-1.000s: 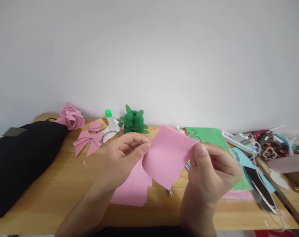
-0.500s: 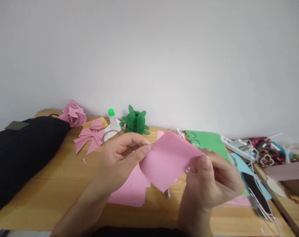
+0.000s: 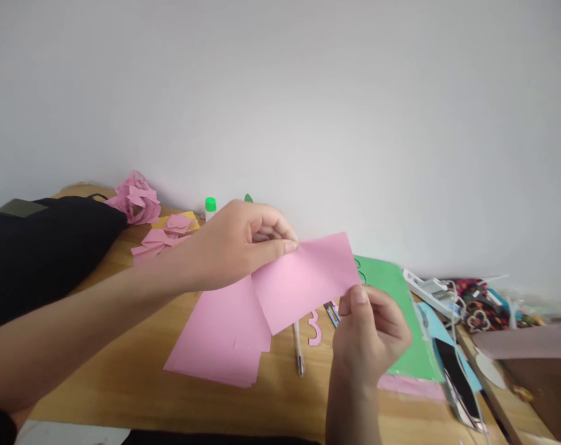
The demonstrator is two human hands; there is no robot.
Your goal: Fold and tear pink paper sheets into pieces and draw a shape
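Observation:
A small rectangular sheet of pink paper (image 3: 308,272) is held up above the table between both hands. My left hand (image 3: 243,247) pinches its upper edge between thumb and fingers. Lower down, my right hand (image 3: 371,334) has the right-hand edge near its bottom corner between thumb and index finger. Beneath the sheet lies a stack of larger pink paper (image 3: 210,346), partly covered by it and by my left arm. A pen (image 3: 299,349) and a pink paper cutout shaped like a 3 (image 3: 314,329) lie just below the held sheet.
A black bag (image 3: 49,253) takes up the left side. At the back left are a pink paper flower (image 3: 134,198), a pink paper bow (image 3: 155,242) and a green-capped glue stick (image 3: 210,207). To the right lie green paper (image 3: 401,321), a power strip (image 3: 431,293) and a phone (image 3: 456,374).
The pink sheet has turned from a diamond slant to a more level rectangle. My left hand has moved up and right, hiding most of the green paper ornament; my right hand has shifted slightly left.

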